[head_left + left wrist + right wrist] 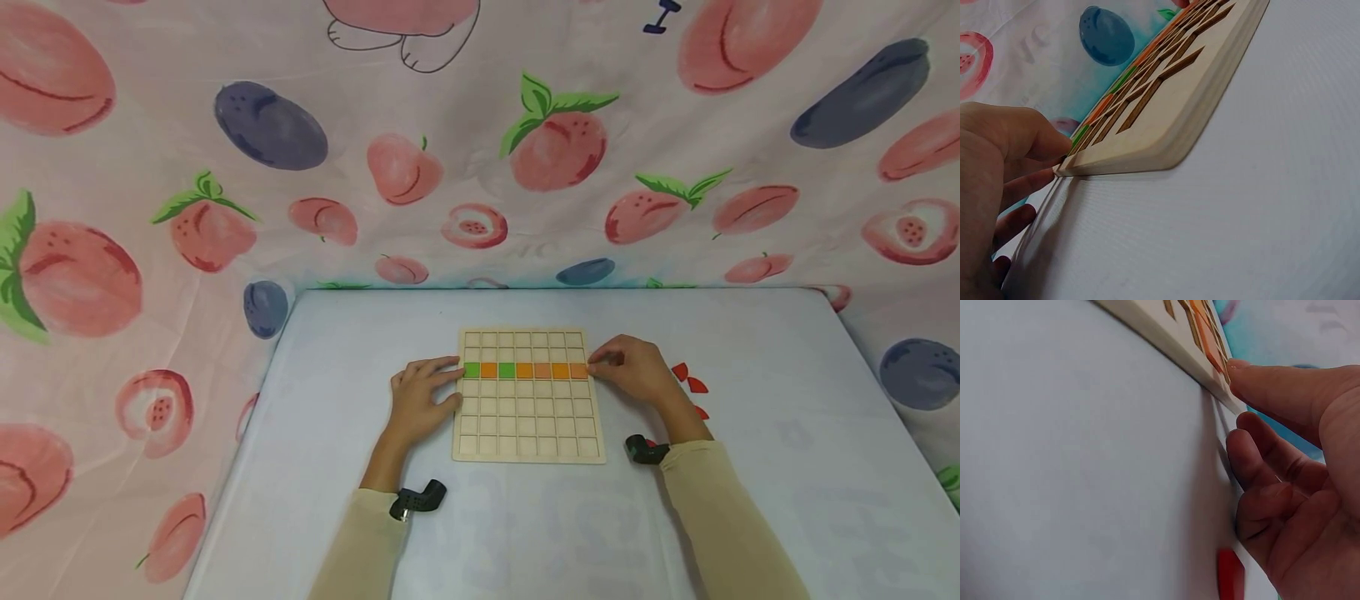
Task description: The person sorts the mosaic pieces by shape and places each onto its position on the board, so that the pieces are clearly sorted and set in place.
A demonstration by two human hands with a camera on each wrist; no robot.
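Spreading a white table (540, 533) before fruit-printed cloth (465, 100). Touching the left edge of a wooden grid board (527, 407), lying between both hands, with the left hand (416, 404), fingers extended, not grasping. Touching its right edge, beside the green-and-orange tile row (524, 371), with the right hand (637, 367), fingers bent; not revealing whether pinching.

Board (528, 452): pale wood, near-square, corners rounded, divided into seven rows of seven recessed cells; lies flat on the worktop (525, 533). Tiles (524, 371): seven, square, set in the third row from the board's twelve o'clock edge, filling it. Sequence, nine o'clock to three o'clock: green, orange, green, orange, pale orange, orange, pale orange.
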